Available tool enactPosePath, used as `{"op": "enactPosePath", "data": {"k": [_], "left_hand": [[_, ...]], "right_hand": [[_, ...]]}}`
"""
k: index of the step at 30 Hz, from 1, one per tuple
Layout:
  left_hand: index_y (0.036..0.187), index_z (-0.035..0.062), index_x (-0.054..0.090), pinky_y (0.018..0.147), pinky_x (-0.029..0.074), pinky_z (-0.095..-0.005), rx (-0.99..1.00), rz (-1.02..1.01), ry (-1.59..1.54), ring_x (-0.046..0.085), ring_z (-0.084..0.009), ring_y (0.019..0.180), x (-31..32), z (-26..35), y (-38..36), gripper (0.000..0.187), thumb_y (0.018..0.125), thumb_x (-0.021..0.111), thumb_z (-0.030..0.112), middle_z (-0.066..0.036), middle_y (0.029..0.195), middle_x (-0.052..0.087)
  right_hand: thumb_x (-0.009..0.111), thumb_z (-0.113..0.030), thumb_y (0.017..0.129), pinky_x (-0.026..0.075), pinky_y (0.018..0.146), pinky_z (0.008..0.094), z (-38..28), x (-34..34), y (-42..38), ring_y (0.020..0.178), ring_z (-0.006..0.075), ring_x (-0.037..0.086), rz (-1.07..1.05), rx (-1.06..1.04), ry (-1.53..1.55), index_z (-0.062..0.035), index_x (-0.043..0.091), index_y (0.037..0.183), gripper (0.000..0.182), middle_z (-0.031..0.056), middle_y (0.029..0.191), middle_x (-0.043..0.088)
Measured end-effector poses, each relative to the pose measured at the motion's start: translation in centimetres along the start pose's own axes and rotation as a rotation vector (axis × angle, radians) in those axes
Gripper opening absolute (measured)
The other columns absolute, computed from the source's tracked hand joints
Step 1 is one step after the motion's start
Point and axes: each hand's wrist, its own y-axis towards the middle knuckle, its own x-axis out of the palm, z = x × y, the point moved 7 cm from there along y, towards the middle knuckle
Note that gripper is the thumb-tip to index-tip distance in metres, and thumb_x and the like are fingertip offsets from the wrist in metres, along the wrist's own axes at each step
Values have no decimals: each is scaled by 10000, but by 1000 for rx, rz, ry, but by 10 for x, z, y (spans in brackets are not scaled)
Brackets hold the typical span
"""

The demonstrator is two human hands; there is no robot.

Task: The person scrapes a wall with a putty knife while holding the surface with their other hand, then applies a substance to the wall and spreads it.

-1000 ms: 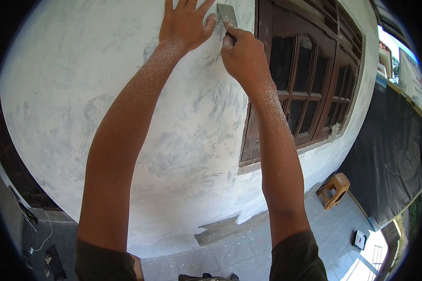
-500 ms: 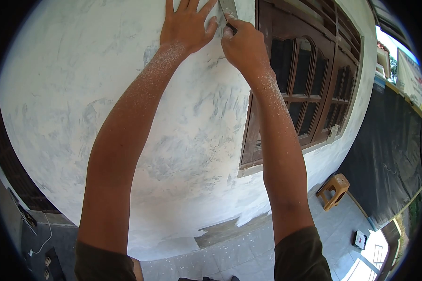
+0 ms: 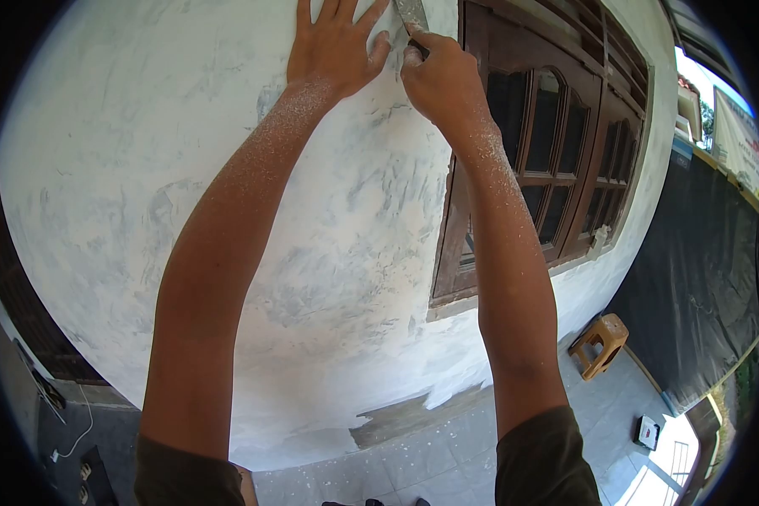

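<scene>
Fingers spread, my left hand [image 3: 333, 52] lies flat on the white, patchy wall [image 3: 337, 228] near the top edge of the view; its fingertips are partly cut off. To its right, my right hand [image 3: 443, 78] is closed around the dark handle of a scraper [image 3: 411, 12]. The metal blade points up against the wall, and its far end is out of view. White dust covers both wrists and forearms.
A brown wooden window [image 3: 548, 126] is set in the wall at the right. Below it, a tan stool [image 3: 600, 344] stands on the tiled floor [image 3: 430, 455], near a small container [image 3: 647, 433]. Dark sheeting [image 3: 691, 261] hangs at the far right. A white cable lies at the lower left.
My right hand and the scraper have shifted very slightly to the right. My left hand stays in the same place on the wall.
</scene>
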Motion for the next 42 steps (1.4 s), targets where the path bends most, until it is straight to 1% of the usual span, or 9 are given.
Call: {"op": "enactPosePath", "data": {"k": [17, 20, 22, 25, 28, 32, 34, 41, 42], "left_hand": [[1545, 106, 391, 1243, 78, -586, 3, 8, -5, 150, -333, 1549, -2, -1, 0, 632, 1004, 454, 427, -223, 1631, 251], [1547, 108, 387, 1244, 74, -587, 13, 36, 4, 155, -333, 1548, -1, 0, -1, 637, 1002, 459, 430, -223, 1632, 251], [1549, 110, 385, 1244, 71, -588, 12, 42, -13, 153, -333, 1549, -1, -1, 0, 638, 1004, 459, 433, -221, 1637, 244], [1549, 112, 386, 1244, 70, -587, 19, 76, -26, 149, -332, 1550, 2, -2, 1, 633, 1007, 453, 431, -218, 1641, 236], [1550, 111, 385, 1244, 66, -586, 6, 27, -27, 148, -331, 1550, -3, -1, 0, 633, 1005, 452, 427, -216, 1642, 236], [1546, 108, 390, 1244, 68, -587, 14, 47, -18, 149, -329, 1550, -2, -1, 1, 632, 999, 459, 416, -217, 1639, 242], [1543, 105, 395, 1243, 69, -587, 10, 39, -16, 148, -328, 1550, -3, -1, 0, 632, 994, 465, 410, -216, 1638, 243], [1545, 107, 390, 1245, 65, -587, 12, 60, -19, 146, -321, 1551, -1, 0, -2, 641, 989, 473, 415, -214, 1639, 238], [1546, 108, 387, 1245, 64, -587, 10, 55, -26, 146, -321, 1551, 0, -1, -2, 642, 989, 473, 414, -214, 1639, 238]], "right_hand": [[595, -152, 940, 562, 927, 500, -2, 3, 3, 1008, 446, 700, 22, -49, -34, -7, 673, 1269, 368, 276, 1074, 713], [571, -197, 962, 508, 992, 464, 6, 5, 8, 1088, 417, 680, -58, 99, 44, -98, 641, 1353, 410, 277, 1133, 701], [565, -204, 966, 564, 882, 442, 7, 5, 0, 919, 378, 734, 50, -65, -84, -98, 639, 1356, 411, 270, 1053, 721], [562, -210, 968, 584, 815, 424, 10, 11, -9, 811, 349, 745, 106, -168, -98, -90, 637, 1356, 413, 263, 1002, 731], [565, -210, 969, 578, 842, 425, 6, 9, 16, 837, 353, 747, 15, -9, -2, -84, 635, 1358, 415, 262, 1006, 732], [567, -210, 970, 570, 866, 431, 6, 4, 7, 879, 364, 744, -5, -3, -18, -77, 633, 1357, 415, 264, 1044, 727], [561, -214, 969, 594, 735, 389, 9, 7, -5, 692, 314, 731, 75, -124, -121, -78, 633, 1358, 418, 251, 1002, 735], [557, -210, 973, 588, 813, 409, -1, 3, 19, 782, 335, 746, 24, -31, -36, -79, 630, 1364, 418, 255, 1064, 728], [600, -189, 943, 578, 874, 448, 1, 1, 13, 908, 380, 725, -3, 14, -10, -55, 642, 1338, 419, 264, 1080, 720]]}}
